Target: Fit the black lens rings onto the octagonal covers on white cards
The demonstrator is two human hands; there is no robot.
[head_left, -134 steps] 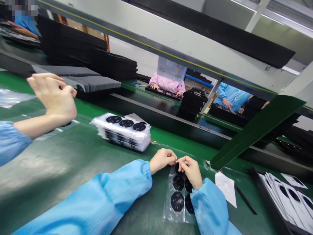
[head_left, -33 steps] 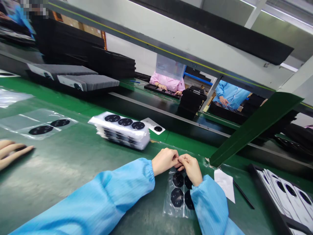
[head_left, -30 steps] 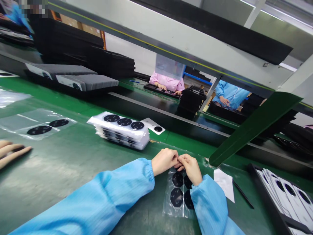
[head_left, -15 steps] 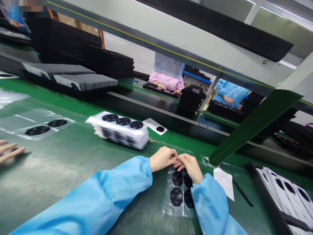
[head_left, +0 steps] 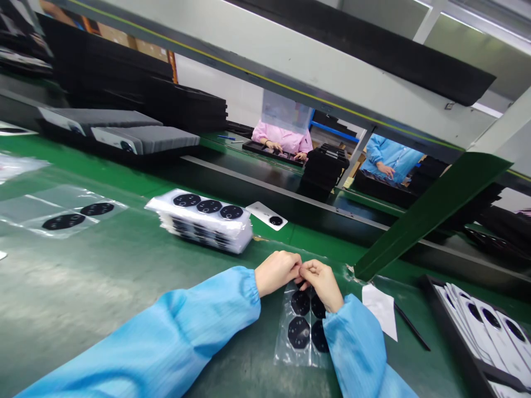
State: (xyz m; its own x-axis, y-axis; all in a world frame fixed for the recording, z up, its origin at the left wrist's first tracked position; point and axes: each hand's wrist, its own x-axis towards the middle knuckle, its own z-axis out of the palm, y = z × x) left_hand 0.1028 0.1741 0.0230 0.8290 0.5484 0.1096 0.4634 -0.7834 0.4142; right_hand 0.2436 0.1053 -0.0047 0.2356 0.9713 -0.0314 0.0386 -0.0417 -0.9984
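Observation:
My left hand (head_left: 279,272) and my right hand (head_left: 322,283) meet fingertip to fingertip, both pinched closed. What lies between the fingers is too small to make out. They are over the upper end of a clear plastic sheet (head_left: 283,354) that carries several black round stickers (head_left: 298,333). My right hand and sleeve cover part of its right side. Up and to the left of my hands stands a stack of similar clear sheets (head_left: 240,229), with black discs on the top one.
Another clear sheet (head_left: 68,193) lies at left. On the green belt is a white card (head_left: 261,213) with a black circle. A white paper (head_left: 379,309), a black stick (head_left: 412,327) and a black tray (head_left: 477,365) of white cards are at right. A slanted green post (head_left: 431,215) rises behind.
The other person's hand at the left edge has gone from view. The white card on the belt has shifted slightly right. My hands have barely moved, still pinched together.

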